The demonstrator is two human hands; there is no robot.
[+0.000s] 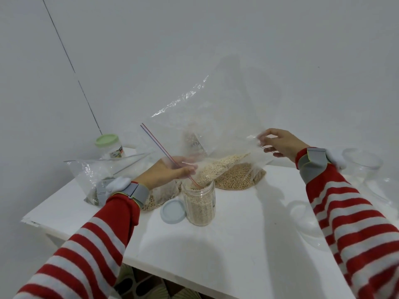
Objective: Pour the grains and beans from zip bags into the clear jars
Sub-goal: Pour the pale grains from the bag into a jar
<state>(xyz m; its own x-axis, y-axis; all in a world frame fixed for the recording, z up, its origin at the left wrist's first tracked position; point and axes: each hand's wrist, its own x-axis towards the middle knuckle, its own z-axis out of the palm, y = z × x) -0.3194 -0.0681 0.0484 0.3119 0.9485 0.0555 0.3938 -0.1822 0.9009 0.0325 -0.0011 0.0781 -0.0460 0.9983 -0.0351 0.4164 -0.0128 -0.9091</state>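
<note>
A large clear zip bag (207, 117) is held tilted over an open clear jar (199, 203) in the middle of the white table (248, 244). Pale grains (218, 167) lie in the bag's lower corner and reach down into the jar's mouth. The jar is mostly full of the same grains. My left hand (166, 172) grips the bag's zip edge beside the jar mouth. My right hand (280, 144) pinches the bag's far corner, raised to the right. A pale blue lid (173, 211) lies flat to the left of the jar.
A bag of round beige beans (237, 178) lies behind the jar. More bags (95, 175) lie at the left, one under my left wrist. A green-lidded jar (109, 145) stands at the back left. Clear glass vessels (364, 162) stand at the right edge.
</note>
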